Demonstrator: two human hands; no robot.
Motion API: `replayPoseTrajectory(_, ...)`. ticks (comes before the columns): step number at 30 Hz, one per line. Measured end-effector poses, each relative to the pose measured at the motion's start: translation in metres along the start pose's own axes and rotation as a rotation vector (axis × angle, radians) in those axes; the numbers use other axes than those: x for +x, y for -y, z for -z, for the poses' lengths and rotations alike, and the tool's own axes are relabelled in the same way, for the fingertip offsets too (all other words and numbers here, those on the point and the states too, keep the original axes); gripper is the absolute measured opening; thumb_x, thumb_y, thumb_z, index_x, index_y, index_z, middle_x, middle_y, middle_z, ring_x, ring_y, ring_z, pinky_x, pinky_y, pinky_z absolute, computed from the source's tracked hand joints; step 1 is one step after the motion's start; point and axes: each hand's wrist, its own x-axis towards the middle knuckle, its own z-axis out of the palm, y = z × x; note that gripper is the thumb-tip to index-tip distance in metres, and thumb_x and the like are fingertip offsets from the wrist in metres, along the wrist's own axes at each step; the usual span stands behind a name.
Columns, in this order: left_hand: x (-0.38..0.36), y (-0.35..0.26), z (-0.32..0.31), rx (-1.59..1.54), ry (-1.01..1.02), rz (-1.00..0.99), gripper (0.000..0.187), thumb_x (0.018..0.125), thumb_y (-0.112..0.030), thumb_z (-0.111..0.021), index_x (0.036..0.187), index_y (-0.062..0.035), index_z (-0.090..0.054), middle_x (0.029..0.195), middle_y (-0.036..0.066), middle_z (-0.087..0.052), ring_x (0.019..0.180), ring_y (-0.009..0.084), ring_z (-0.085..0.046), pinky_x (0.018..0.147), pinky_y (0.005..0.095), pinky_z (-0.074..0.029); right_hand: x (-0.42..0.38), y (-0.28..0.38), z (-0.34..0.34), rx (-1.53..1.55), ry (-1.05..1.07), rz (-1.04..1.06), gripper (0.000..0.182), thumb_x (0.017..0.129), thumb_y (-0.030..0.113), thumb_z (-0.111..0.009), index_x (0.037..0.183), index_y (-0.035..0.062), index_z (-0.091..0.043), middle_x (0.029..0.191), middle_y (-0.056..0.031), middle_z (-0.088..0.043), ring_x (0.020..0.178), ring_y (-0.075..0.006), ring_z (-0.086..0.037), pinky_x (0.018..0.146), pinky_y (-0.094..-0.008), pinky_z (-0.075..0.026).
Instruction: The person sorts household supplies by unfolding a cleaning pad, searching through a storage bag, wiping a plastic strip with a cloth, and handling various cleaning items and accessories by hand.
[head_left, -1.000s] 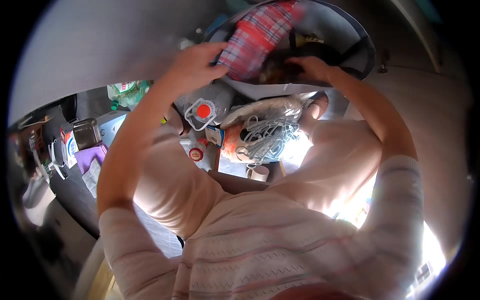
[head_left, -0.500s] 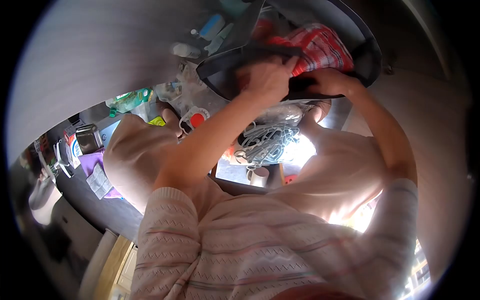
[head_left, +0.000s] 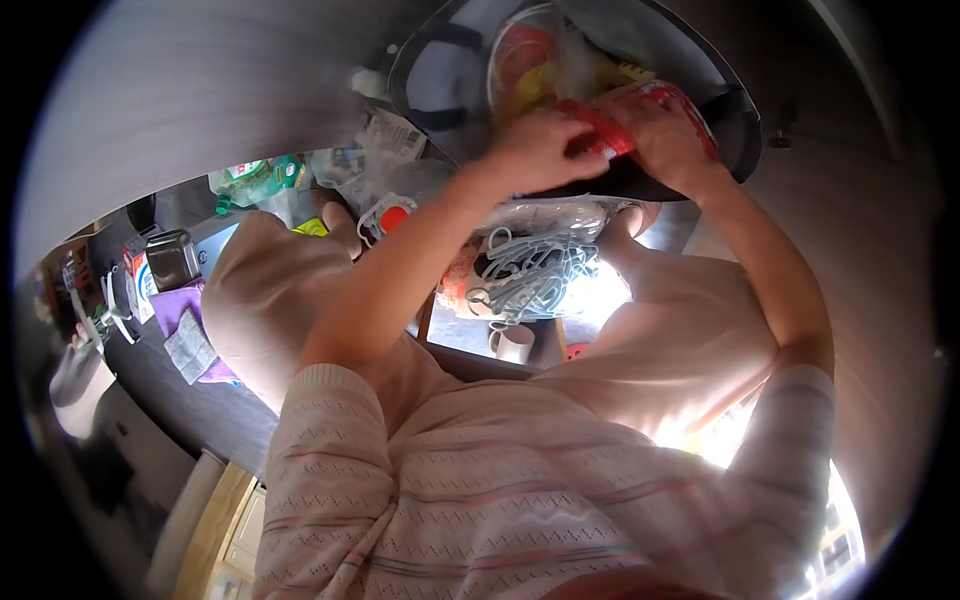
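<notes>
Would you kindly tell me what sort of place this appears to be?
Probably a cluttered corner of a home, though which room is unclear: a mug, a green-capped bottle and a purple cloth suggest it.

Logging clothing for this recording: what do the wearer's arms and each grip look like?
The left grip and right grip are ungloved. Both bare forearms show no watch or bracelet; pale knit sleeves end near the elbows, with zigzag rows and faint stripes.

It looks like a home: a mug (head_left: 515, 344), tangled hangers (head_left: 540, 278), a green bottle (head_left: 250, 182), a cabinet (head_left: 243, 530).
</notes>
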Motion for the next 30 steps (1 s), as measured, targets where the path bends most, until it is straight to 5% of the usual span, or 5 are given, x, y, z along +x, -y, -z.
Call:
replayPoseTrajectory(4, 0.009, 0.044, 0.038, 0.353, 0.007, 0.445, 0.057, 0.079, -0.046, -0.052, 0.128, -0.018, -0.042, 0.134, 0.017, -0.034, 0.122, 0.033, -0.034, 0.097, 0.0433, -0.033, -0.002, -0.017, 0.009, 0.045, 0.001, -0.011, 0.035, 0.076, 0.013, -0.053, 0.11, 0.0202, -0.057, 0.104, -0.0061, -0.06, 0.1, -0.0242, -0.054, 0.086, -0.0394, -0.038)
replayPoseTrajectory(8, 0.03, 0.109, 0.036, 0.167, 0.245, 0.49, 0.057, 0.075, -0.034, -0.06, 0.115, 0.0046, -0.05, 0.116, 0.021, -0.052, 0.103, 0.0335, -0.051, 0.09, 0.0352, -0.04, -0.005, -0.051, -0.002, 0.224, -0.109, -0.012, 0.034, 0.071, 0.015, -0.062, 0.105, 0.0143, -0.059, 0.099, -0.0112, -0.061, 0.094, -0.0294, -0.055, 0.08, -0.0389, -0.043)
replayPoseTrajectory(18, 0.112, 0.171, -0.054, -0.474, -0.302, 0.788, 0.039, 0.07, -0.014, -0.064, 0.105, 0.0003, -0.058, 0.091, 0.013, -0.062, 0.08, 0.0194, -0.059, 0.067, 0.0307, -0.046, -0.006, -0.054, 0.013, 0.497, 0.033, 0.021, 0.038, 0.066, 0.004, -0.065, 0.103, 0.0097, -0.059, 0.105, -0.0088, -0.059, 0.093, -0.0317, -0.054, 0.082, -0.036, -0.044)
replayPoseTrajectory(23, 0.096, 0.187, -0.086, -0.92, -0.526, 0.542, 0.047, 0.072, -0.004, -0.057, 0.118, -0.0057, -0.052, 0.095, 0.009, -0.061, 0.079, 0.0155, -0.058, 0.067, 0.0265, -0.045, 0.0, -0.078, 0.012, 0.688, 0.004, -0.215, 0.032, 0.071, 0.008, -0.065, 0.102, 0.0059, -0.06, 0.102, -0.0111, -0.06, 0.09, -0.0257, -0.058, 0.08, -0.0323, -0.045)
replayPoseTrajectory(30, 0.066, 0.112, -0.078, -0.786, -0.443, 0.445, 0.054, 0.07, 0.0, -0.049, 0.123, -0.0071, -0.048, 0.104, 0.01, -0.061, 0.088, 0.0142, -0.056, 0.081, 0.0221, -0.04, 0.02, -0.117, -0.009, 0.794, -0.249, -0.57, 0.027, 0.077, 0.018, -0.065, 0.098, 0.0018, -0.061, 0.084, -0.016, -0.064, 0.075, -0.0157, -0.062, 0.068, -0.0298, -0.046)
